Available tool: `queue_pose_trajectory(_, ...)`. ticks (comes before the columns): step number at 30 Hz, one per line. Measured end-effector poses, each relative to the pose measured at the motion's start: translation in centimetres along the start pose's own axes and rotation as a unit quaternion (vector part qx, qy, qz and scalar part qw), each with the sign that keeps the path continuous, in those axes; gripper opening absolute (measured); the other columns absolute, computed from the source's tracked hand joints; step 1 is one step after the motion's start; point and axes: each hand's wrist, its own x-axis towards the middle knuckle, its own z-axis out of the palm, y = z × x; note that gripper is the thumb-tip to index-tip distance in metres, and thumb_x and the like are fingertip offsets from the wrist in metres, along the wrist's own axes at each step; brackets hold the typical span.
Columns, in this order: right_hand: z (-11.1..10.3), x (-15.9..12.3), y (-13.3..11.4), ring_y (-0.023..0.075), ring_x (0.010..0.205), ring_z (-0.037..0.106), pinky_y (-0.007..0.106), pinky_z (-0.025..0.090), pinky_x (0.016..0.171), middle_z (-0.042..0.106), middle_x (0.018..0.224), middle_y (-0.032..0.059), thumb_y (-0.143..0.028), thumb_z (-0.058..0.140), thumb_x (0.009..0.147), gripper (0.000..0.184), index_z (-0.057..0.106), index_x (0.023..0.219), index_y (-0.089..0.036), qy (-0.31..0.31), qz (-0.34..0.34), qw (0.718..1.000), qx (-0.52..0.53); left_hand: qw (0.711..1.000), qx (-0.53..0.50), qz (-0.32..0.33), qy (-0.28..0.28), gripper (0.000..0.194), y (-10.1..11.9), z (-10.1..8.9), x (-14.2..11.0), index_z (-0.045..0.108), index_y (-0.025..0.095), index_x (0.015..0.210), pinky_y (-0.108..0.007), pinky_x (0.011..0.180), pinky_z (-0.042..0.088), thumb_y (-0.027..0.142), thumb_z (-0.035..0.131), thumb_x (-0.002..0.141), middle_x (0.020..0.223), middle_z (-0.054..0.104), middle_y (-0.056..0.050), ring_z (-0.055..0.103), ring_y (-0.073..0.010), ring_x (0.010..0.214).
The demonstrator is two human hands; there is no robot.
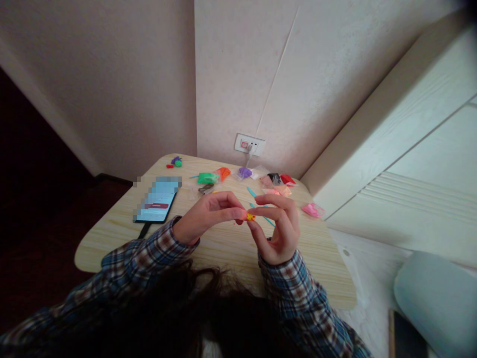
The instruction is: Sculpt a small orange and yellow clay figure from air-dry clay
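Both my hands meet above the middle of a small light wooden table (112,238). My left hand (208,216) and my right hand (279,228) pinch together on a tiny piece of orange and yellow clay (249,216) held between the fingertips. Both hands are closed in a pinch on it. A thin teal modelling tool (261,211) lies on the table just behind my right hand, partly hidden by the fingers. My plaid sleeves and dark hair fill the bottom of the view.
A phone (158,199) with a cable lies at the table's left. Along the far edge sit small clay packets: green (207,177), orange (223,172), purple (245,172), black, red (287,179), pink (312,210). A wall socket (249,144) sits behind. A white cabinet stands at right.
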Motion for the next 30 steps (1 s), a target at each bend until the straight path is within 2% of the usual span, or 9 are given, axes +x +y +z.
queue_pose_trajectory(10,0.0,0.1,0.0,0.0192,0.09,0.057,0.039,0.048,0.078,0.059,0.096,0.0041,-0.018,0.055,0.079,0.013,0.057,0.091,-0.022,-0.008,0.007,1.0,0.003,1.0,0.012,-0.003,0.009,0.008,-0.1,0.0,0.0,0.06,0.013,0.068,-0.019,0.06,0.041,0.018,0.066,0.071,0.063,0.06,0.002,0.052,-0.0073,0.061)
queue_pose_trajectory(15,0.0,0.2,0.0,0.0215,0.095,0.057,0.042,0.049,0.081,0.058,0.1,0.0065,-0.024,0.057,0.078,0.024,0.054,0.102,-0.021,-0.038,0.009,0.999,0.004,1.0,0.021,0.005,0.019,0.008,-0.1,0.0,0.0,0.06,0.013,0.067,-0.019,0.061,0.041,0.015,0.065,0.072,0.062,0.058,0.003,0.051,-0.0066,0.061)
queue_pose_trajectory(19,0.0,0.3,0.1,0.0213,0.095,0.057,0.042,0.049,0.081,0.058,0.1,0.006,-0.024,0.057,0.079,0.021,0.054,0.099,-0.021,-0.042,0.016,0.999,-0.014,0.999,0.028,0.013,0.024,0.007,0.0,0.1,0.1,0.06,0.012,0.068,-0.02,0.062,0.042,0.016,0.065,0.072,0.064,0.059,0.002,0.052,-0.0074,0.063)
queue_pose_trajectory(23,0.0,0.4,0.8,0.0222,0.095,0.058,0.044,0.048,0.082,0.059,0.1,0.0066,-0.026,0.058,0.078,0.024,0.051,0.101,-0.021,-0.038,0.019,0.999,-0.022,0.999,0.026,-0.013,0.035,0.009,-0.1,0.0,0.2,0.061,0.012,0.073,-0.021,0.063,0.043,0.02,0.066,0.072,0.067,0.061,0.001,0.055,-0.0089,0.065)
queue_pose_trajectory(27,-0.3,0.2,1.7,0.0222,0.094,0.058,0.045,0.048,0.083,0.059,0.1,0.007,-0.026,0.058,0.079,0.018,0.053,0.096,-0.021,-0.053,0.027,0.998,-0.035,0.999,0.006,-0.048,0.014,0.016,-0.6,-0.1,0.5,0.06,0.013,0.082,-0.023,0.066,0.045,0.02,0.067,0.07,0.069,0.063,0.0,0.057,-0.01,0.067)
queue_pose_trajectory(30,-0.5,-0.1,2.3,0.0224,0.096,0.058,0.045,0.047,0.085,0.058,0.101,0.0065,-0.027,0.059,0.079,0.021,0.054,0.099,-0.021,-0.069,0.029,0.997,-0.024,0.998,0.007,-0.07,0.004,0.021,-1.1,-0.3,0.7,0.061,0.013,0.085,-0.026,0.07,0.046,0.021,0.068,0.068,0.072,0.064,-0.001,0.059,-0.0113,0.07)
